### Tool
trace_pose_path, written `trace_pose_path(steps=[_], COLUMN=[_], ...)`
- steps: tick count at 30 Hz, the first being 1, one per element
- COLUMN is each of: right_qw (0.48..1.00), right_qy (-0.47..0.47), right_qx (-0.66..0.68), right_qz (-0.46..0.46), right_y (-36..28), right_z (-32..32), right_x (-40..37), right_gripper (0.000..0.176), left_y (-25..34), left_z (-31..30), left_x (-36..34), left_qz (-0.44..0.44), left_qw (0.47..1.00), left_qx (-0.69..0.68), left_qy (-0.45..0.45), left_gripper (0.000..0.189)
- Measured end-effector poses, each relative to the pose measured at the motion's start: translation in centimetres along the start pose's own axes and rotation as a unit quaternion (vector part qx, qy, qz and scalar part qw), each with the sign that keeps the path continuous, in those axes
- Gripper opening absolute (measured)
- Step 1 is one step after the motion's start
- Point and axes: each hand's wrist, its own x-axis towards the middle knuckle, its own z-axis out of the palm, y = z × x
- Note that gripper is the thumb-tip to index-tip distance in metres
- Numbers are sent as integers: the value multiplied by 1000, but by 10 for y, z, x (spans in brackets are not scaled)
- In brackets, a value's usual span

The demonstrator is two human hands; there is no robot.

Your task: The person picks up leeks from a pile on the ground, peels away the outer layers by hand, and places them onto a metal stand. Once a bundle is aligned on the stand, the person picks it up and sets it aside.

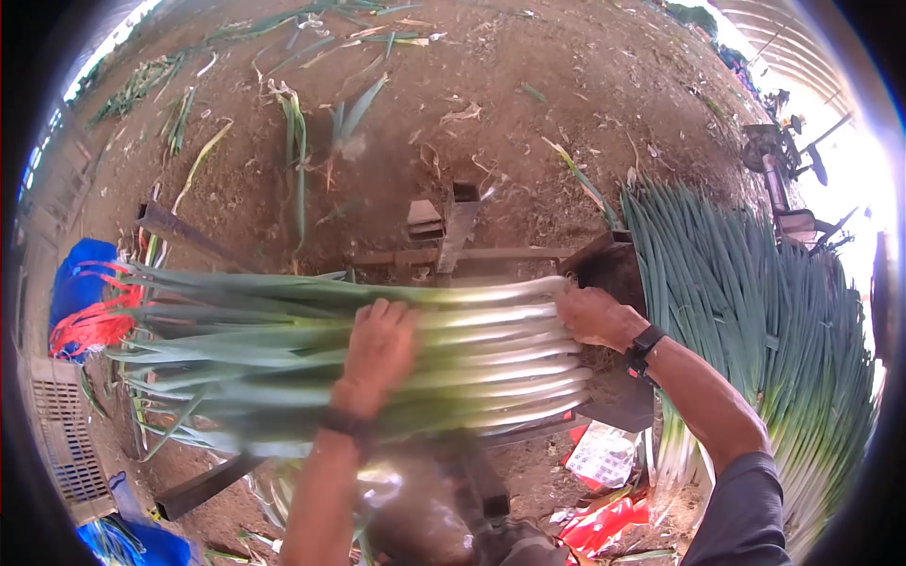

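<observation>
Left hand (379,341) lies palm-down on the middle of a bundle of spring onions (472,354), fingers spread loosely over the stalks. Right hand (587,316) butts against the white root ends, fingers curled; whether they grip, cannot tell. Bundle lies crosswise on a metal rack (618,269), leaves pointing left; just right of it an onion pile (755,311), beyond it dirt floor (528,141) with stray leaves.

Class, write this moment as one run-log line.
left hand: palm down on leek bundle | right hand: at white ends, by dark box | bundle: across metal frame | leek pile: right side
</observation>
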Motion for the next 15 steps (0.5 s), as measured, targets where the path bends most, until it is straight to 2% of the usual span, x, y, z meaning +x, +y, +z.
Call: trace_pose_path(steps=[3,6,9,12,15], right_qw=[998,997,992,983,986], right_qy=[-5,73,26,43,9], right_qx=[-56,-30,126,179,166], right_qz=[-31,-22,-6,-19,-21], right_y=[-4,-21,-18,-10,-10], right_z=[-18,-40,-31,-17,-13], right_x=[2,7,21,24,19], right_gripper=[16,20,32,39,41], left_y=[-1,1,1,-3,0], left_z=[8,7,2,3,-6], left_x=[-6,-7,-4,-3,0], left_qz=[7,12,1,-3,-1], left_qw=[999,998,999,998,999], left_qx=[-3,-1,-31,-42,-2], left_qy=[37,61,44,50,46], left_gripper=[39,40,43,46,55])
